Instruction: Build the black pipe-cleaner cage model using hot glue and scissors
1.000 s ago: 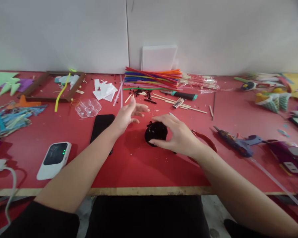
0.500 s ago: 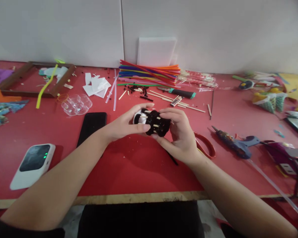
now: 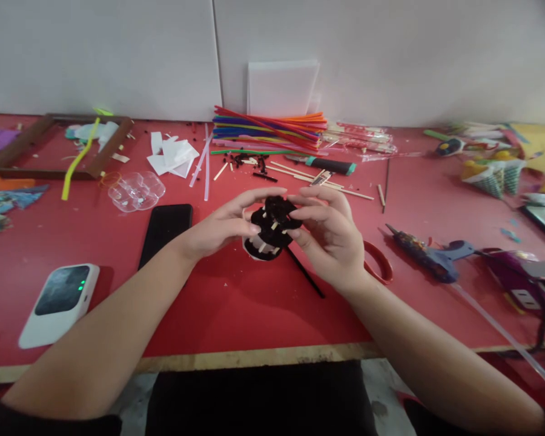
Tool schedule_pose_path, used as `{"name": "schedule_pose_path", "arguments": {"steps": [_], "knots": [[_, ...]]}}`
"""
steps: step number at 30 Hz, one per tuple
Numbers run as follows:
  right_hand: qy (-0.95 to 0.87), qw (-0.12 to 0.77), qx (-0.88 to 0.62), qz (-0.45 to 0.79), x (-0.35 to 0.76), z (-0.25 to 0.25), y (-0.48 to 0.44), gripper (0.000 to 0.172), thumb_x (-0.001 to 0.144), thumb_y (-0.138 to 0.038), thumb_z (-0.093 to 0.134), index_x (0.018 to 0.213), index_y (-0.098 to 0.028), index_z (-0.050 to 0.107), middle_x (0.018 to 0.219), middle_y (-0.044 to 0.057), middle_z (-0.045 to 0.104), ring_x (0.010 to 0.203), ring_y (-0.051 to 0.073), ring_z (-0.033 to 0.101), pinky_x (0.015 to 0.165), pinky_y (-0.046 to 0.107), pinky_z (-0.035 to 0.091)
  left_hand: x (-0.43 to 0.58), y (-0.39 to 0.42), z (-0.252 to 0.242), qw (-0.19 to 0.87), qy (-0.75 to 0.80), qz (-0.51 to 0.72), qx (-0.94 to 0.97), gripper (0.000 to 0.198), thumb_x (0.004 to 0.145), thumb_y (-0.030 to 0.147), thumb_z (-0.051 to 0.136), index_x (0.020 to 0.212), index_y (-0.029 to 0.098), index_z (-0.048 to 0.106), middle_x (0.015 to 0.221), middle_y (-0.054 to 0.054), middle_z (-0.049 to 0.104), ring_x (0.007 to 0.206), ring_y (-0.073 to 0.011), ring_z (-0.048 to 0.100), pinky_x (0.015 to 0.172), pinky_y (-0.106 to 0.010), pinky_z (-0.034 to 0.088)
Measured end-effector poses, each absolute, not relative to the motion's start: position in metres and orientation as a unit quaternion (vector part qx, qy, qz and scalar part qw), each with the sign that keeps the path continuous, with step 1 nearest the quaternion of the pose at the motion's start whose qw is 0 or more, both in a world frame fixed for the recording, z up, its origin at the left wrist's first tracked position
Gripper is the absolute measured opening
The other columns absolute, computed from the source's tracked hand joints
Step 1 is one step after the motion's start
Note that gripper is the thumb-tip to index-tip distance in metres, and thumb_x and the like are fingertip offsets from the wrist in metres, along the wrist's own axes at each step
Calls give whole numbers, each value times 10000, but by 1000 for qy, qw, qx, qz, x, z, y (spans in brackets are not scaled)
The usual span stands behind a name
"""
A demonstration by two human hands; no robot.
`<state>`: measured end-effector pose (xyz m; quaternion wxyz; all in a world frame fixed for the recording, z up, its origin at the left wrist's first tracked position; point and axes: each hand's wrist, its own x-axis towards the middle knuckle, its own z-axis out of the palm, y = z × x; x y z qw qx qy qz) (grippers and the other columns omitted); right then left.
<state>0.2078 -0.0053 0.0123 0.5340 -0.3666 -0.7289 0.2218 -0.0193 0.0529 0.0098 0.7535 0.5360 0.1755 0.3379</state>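
Above the red table [image 3: 236,315], I hold a small tiered craft [image 3: 274,229] of fuzzy black material. Short pale stick pieces show between its layers, and a white patch shows near its lower end. My left hand [image 3: 222,227] grips its left side, thumb in front and fingers behind. At its upper right, the curled fingers and thumb of my right hand [image 3: 329,236] touch it. Part of the craft is hidden by my fingers. A thin black strip [image 3: 307,275] lies below my right hand, and behind that wrist shows a red scissor handle [image 3: 384,263].
A phone [image 3: 167,233] and a white device [image 3: 60,303] lie left. At right are a glue gun [image 3: 429,257] and a long clear glue stick [image 3: 504,339]. Behind are colourful pipe cleaners [image 3: 267,130], a utility knife [image 3: 329,165], loose sticks [image 3: 318,181] and white paper pieces [image 3: 175,156].
The craft has turned from lying sideways to more upright, its white end now lower. My right hand has shifted its fingers from around its right end to its upper right side.
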Motion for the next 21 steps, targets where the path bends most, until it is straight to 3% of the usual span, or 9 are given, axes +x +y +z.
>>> {"name": "schedule_pose_path", "arguments": {"steps": [3, 6, 9, 14, 18, 21], "knots": [[-739, 528, -359, 214, 208, 12, -6, 145, 964, -233, 701, 1083, -315, 709, 1277, 95, 585, 1262, 290, 669, 1017, 521, 658, -20, 53, 8, 721, 181, 353, 568, 424, 907, 356, 793, 1325, 354, 725, 1371, -38, 718, 1186, -249, 711, 962, -352, 588], [-739, 531, -370, 187, 208, 13, -6, 129, 976, -246, 679, 1091, -302, 700, 1227, 100, 620, 1248, 297, 678, 1008, 525, 653, -19, 54, 9, 658, 199, 383, 617, 398, 912, 377, 813, 1301, 323, 753, 1445, -53, 702, 1365, -271, 631, 1112, -378, 519], [-740, 537, -367, 173, 209, 15, -6, 134, 1000, -238, 645, 1115, -291, 688, 1208, 99, 632, 1246, 285, 681, 1051, 524, 626, -16, 53, 10, 631, 193, 394, 639, 422, 901, 349, 834, 1313, 323, 748, 1439, -56, 715, 1335, -259, 661, 1142, -398, 509], [-737, 538, -358, 198, 211, 16, -6, 169, 1007, -213, 642, 1149, -292, 690, 1240, 100, 625, 1267, 280, 679, 1074, 514, 610, -12, 52, 11, 605, 206, 433, 636, 335, 845, 366, 887, 1164, 294, 817, 1234, -45, 795, 1147, -216, 742, 1041, -355, 576], [-734, 533, -360, 216, 210, 16, -8, 167, 1007, -222, 642, 1146, -292, 699, 1245, 102, 628, 1270, 279, 683, 1027, 486, 639, -13, 52, 12, 608, 238, 423, 628, 338, 813, 465, 895, 1052, 232, 842, 1051, -69, 816, 902, -185, 762, 808, -286, 629], [-740, 529, -359, 207, 210, 16, -8, 173, 999, -208, 646, 1135, -287, 718, 1234, 99, 637, 1253, 270, 697, 996, 460, 651, -13, 51, 13, 589, 267, 427, 632, 349, 822, 489, 879, 1014, 201, 836, 1076, -92, 803, 858, -182, 753, 731, -268, 634]]}}
